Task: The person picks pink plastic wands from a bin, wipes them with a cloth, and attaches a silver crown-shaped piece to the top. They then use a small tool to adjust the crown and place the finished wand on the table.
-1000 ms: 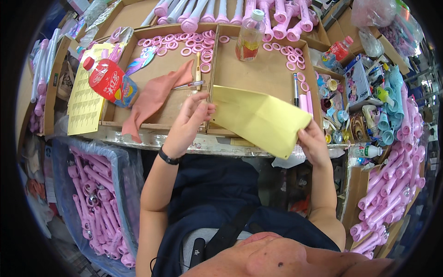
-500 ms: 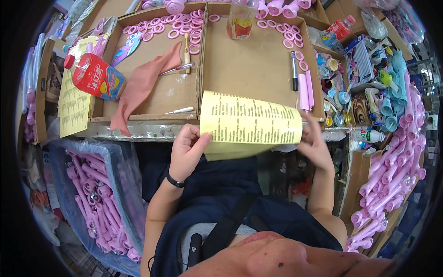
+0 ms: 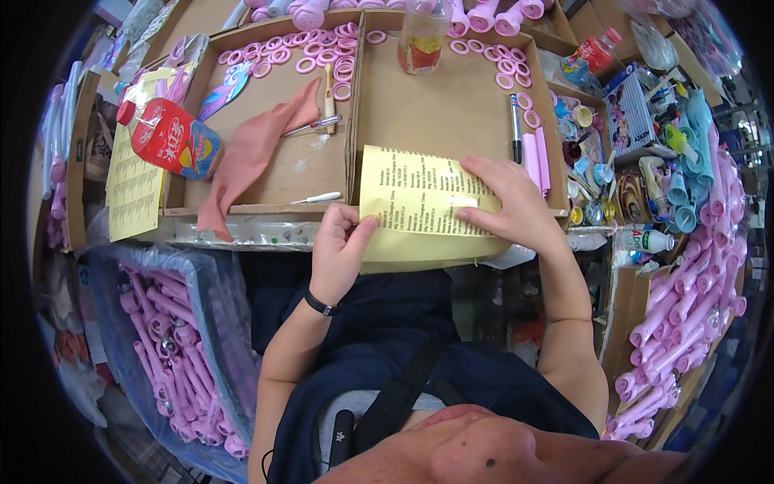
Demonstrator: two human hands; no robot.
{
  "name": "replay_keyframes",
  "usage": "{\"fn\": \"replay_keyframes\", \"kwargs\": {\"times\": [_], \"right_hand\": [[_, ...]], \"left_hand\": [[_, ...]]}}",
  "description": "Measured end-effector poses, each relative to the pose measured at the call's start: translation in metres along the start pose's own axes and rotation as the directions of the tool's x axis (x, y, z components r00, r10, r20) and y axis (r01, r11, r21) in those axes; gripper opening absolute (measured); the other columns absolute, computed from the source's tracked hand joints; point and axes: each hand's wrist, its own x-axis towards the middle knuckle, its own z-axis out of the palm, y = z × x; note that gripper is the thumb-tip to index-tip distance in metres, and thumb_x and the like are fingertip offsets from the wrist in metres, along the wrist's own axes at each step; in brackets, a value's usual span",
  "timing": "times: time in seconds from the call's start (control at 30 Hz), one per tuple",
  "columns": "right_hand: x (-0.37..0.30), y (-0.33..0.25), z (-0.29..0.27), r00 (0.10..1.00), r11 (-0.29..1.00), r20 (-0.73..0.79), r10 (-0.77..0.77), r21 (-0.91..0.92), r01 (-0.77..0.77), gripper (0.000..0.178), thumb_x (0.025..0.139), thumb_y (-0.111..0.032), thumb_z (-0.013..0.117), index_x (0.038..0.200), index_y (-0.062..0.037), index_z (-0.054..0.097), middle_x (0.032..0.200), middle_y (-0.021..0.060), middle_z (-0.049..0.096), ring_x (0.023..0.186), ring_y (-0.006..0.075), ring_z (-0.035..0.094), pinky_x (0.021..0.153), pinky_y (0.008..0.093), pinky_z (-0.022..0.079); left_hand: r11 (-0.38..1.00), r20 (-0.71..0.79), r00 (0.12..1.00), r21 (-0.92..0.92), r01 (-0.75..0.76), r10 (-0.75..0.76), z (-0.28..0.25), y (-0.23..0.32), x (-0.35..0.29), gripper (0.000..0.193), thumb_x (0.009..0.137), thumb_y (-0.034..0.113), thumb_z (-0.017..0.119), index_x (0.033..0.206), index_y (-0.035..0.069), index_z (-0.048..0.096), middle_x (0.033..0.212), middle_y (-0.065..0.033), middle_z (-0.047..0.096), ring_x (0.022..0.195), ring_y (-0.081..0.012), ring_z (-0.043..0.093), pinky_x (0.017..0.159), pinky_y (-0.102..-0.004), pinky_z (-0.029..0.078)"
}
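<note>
A yellow sheet of printed labels (image 3: 411, 189) is curved over the front edge of the cardboard trays, its lower part hanging toward me. My left hand (image 3: 339, 246) pinches the sheet's left edge between thumb and bent fingers. On the right half lies my right hand (image 3: 516, 202), thumb and fingers apart across the printed face. It covers the sheet's right end. Beyond the sheet are the right tray (image 3: 435, 113) and the left tray (image 3: 298, 177). A black marker (image 3: 516, 129) and pink tubes (image 3: 532, 161) lie beyond my right hand.
Pink rings (image 3: 326, 56) lie at the trays' back. The left tray has a salmon cloth (image 3: 258, 149) and a small screwdriver (image 3: 318, 198). A red-labelled bottle (image 3: 173, 141) stands left. Pink parts fill a blue-lined bin (image 3: 173, 355); more pink tubes (image 3: 677, 315) are piled right.
My right hand has moved from the sheet's right edge leftward onto its printed face. The sheet's right side has bent down; my left hand still pinches the left edge, slightly higher.
</note>
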Motion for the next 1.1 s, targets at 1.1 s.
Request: {"fn": "replay_keyframes", "kwargs": {"times": [1.1], "right_hand": [[0.024, 0.052, -0.018, 0.974, 0.84, 0.16, 0.157, 0.497, -0.217, 0.03, 0.096, -0.028, 0.062, 0.105, -0.0008, 0.072, 0.081, 0.0077, 0.071, 0.076, 0.0094, 0.062, 0.069, 0.0273, 0.049]], "left_hand": [[0.554, 0.504, 0.86, 0.74, -0.382, -0.08, 0.012, 0.101, 0.123, 0.026, 0.09, 0.028, 0.068, 0.093, 0.002, 0.074, 0.08, -0.0118, 0.07, 0.075, -0.0229, 0.063, 0.073, -0.0319, 0.05]]}}
